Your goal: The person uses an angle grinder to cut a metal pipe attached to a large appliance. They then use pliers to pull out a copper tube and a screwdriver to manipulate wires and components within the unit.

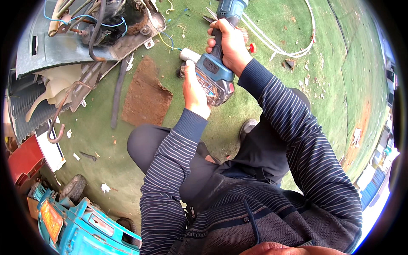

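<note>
A blue and black cordless power tool [215,66] is held up between my hands, its front end cut off by the top of the picture, so its exact kind does not show. My right hand [234,47] wraps round its dark grip. Lower down, my left hand [195,91] grips the battery pack [222,91] at the tool's base, thumb along the side and the other fingers mostly hidden. Just beyond that thumb, a white cylinder [190,55] lies on the green floor [272,85], beside thin blue and yellow wires.
At upper left stands a dismantled machine with pipes [100,29], a metal housing and a pale fan blade [46,102]. A rusty brown sheet [148,94] and a dark tube [119,91] lie nearby. White cable [293,54] loops at upper right. A turquoise wheeled object [85,229] occupies lower left.
</note>
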The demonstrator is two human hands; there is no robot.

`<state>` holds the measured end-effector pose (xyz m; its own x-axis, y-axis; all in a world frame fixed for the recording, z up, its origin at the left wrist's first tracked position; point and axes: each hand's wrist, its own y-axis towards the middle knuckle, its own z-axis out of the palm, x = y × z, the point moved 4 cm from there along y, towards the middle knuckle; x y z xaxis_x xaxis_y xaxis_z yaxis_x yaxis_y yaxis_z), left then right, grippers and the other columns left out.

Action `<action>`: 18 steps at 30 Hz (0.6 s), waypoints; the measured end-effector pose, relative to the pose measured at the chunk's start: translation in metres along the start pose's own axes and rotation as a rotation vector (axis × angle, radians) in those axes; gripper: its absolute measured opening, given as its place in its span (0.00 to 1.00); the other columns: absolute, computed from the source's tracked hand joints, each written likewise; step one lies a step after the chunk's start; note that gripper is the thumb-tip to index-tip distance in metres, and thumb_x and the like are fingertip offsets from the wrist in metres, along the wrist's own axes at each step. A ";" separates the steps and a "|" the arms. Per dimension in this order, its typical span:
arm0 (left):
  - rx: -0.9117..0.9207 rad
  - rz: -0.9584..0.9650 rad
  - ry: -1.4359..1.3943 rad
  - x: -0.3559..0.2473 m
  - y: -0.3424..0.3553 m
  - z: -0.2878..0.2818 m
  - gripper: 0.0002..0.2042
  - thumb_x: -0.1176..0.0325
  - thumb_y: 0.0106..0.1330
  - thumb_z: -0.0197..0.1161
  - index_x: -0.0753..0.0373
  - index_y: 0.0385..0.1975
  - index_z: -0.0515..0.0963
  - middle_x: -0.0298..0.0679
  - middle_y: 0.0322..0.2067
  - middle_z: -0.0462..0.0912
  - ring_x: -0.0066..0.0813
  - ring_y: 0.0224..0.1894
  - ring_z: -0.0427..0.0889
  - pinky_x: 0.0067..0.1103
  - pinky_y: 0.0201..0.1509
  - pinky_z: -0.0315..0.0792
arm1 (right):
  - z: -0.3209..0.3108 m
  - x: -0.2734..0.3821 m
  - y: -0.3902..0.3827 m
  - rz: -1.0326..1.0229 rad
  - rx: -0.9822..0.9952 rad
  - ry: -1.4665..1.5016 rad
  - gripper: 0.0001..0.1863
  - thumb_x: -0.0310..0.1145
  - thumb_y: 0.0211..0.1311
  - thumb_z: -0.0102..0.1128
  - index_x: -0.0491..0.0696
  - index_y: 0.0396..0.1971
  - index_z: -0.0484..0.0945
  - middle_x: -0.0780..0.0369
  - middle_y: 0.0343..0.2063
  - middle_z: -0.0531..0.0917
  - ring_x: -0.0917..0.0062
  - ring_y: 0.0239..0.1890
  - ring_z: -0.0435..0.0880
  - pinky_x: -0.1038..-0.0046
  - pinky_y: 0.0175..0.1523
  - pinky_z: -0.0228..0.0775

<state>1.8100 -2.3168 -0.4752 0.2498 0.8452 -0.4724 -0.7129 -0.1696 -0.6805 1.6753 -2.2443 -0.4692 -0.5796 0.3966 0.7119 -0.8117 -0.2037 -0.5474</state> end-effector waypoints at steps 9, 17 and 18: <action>0.007 0.024 0.041 0.011 0.010 -0.006 0.29 0.42 0.78 0.44 0.62 0.61 0.71 0.43 0.54 0.81 0.35 0.51 0.85 0.33 0.54 0.82 | -0.011 0.000 0.004 -0.018 -0.013 0.011 0.12 0.37 0.64 0.59 0.43 0.39 0.75 0.61 0.30 0.77 0.78 0.20 0.74 0.69 0.24 0.73; -0.006 0.009 0.121 0.012 0.005 0.002 0.30 0.41 0.78 0.42 0.61 0.61 0.71 0.42 0.54 0.81 0.35 0.51 0.86 0.33 0.55 0.82 | -0.017 0.005 0.002 -0.025 -0.033 0.067 0.10 0.34 0.61 0.62 0.45 0.34 0.74 0.61 0.25 0.77 0.77 0.17 0.75 0.68 0.21 0.73; -0.006 -0.001 0.115 0.013 0.005 0.002 0.30 0.41 0.78 0.42 0.61 0.61 0.71 0.42 0.54 0.81 0.34 0.51 0.86 0.33 0.55 0.82 | -0.017 0.006 0.002 -0.024 -0.031 0.068 0.10 0.34 0.61 0.62 0.45 0.34 0.74 0.61 0.25 0.77 0.77 0.16 0.75 0.68 0.21 0.73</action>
<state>1.8081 -2.3051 -0.4835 0.3248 0.7816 -0.5326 -0.7089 -0.1716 -0.6841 1.6715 -2.2270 -0.4742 -0.5530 0.4608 0.6942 -0.8220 -0.1656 -0.5449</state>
